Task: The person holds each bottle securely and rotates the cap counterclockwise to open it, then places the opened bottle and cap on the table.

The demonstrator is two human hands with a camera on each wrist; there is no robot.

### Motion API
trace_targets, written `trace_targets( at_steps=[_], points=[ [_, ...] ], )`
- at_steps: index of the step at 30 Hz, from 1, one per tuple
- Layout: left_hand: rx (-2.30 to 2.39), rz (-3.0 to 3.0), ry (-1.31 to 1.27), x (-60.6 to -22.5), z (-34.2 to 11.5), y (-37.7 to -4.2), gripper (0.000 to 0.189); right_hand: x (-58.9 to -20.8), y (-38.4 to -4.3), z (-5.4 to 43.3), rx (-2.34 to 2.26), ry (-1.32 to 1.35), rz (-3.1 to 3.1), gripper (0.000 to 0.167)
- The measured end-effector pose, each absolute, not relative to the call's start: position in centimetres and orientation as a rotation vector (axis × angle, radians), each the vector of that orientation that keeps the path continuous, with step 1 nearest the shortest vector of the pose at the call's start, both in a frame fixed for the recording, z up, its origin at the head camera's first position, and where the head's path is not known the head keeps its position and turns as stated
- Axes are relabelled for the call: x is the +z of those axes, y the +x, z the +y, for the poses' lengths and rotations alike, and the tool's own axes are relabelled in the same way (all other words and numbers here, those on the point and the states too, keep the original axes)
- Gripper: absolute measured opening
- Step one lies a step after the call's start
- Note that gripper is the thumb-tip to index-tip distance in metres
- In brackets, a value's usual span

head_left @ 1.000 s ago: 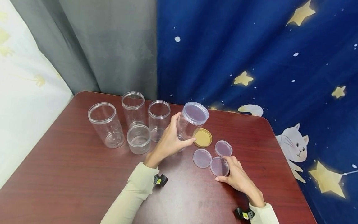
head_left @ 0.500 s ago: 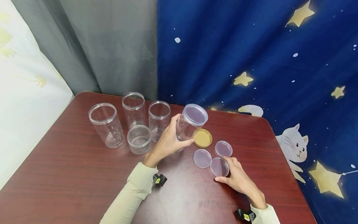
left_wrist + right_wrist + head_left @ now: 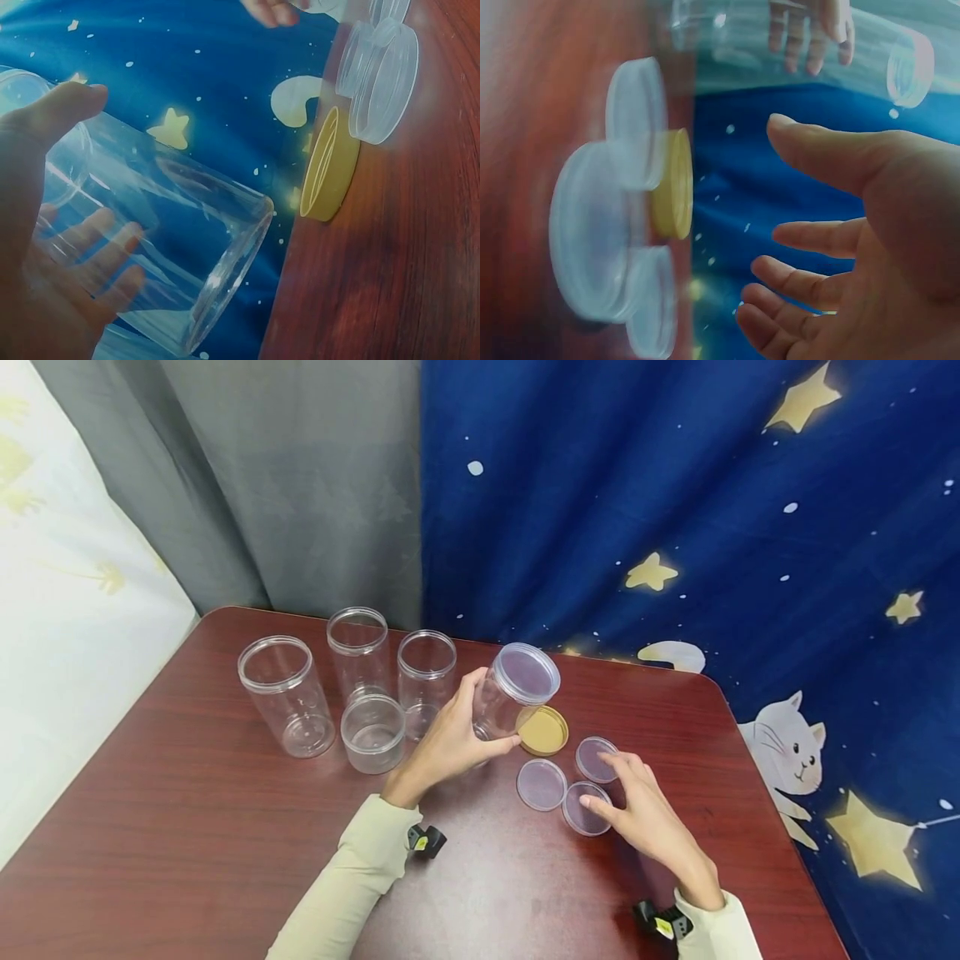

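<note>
My left hand (image 3: 450,735) grips a clear plastic jar (image 3: 498,706) by its side, tilted and held up off the table. A translucent lid (image 3: 527,673) caps it. In the left wrist view the fingers show through the jar wall (image 3: 187,217). My right hand (image 3: 651,806) hovers over the clear lids with its fingers spread and nothing in its grasp. Beneath it are a near clear lid (image 3: 585,814) and a far clear lid (image 3: 592,758), partly covered by the fingertips. Another clear lid (image 3: 542,785) lies to their left, and a gold lid (image 3: 544,732) lies behind.
On the left stand a wide tall jar (image 3: 288,702), a second tall jar (image 3: 360,652), a slimmer jar (image 3: 426,681) and a short jar (image 3: 372,735), all lidless. Curtains (image 3: 525,527) hang behind the far edge of the red-brown table (image 3: 187,827).
My right hand has let go of the near clear lid and lifted slightly, its thumb now over that lid. The left hand and its jar stay nearly still.
</note>
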State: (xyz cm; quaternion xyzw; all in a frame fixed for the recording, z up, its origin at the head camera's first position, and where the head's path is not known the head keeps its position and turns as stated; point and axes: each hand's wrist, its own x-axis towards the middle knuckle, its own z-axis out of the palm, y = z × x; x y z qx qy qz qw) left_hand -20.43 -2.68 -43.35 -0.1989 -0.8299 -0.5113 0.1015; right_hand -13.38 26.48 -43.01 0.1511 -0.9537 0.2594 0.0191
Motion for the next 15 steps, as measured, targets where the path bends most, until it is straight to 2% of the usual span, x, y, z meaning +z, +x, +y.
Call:
trace_targets(
  at_steps=[15],
  points=[
    [-1.537, -2.480, -0.655, -43.4, -3.2, -20.6, 0.096, -39.1, -15.4, 23.7, 0.937, 0.577, -2.688, 0.068]
  ],
)
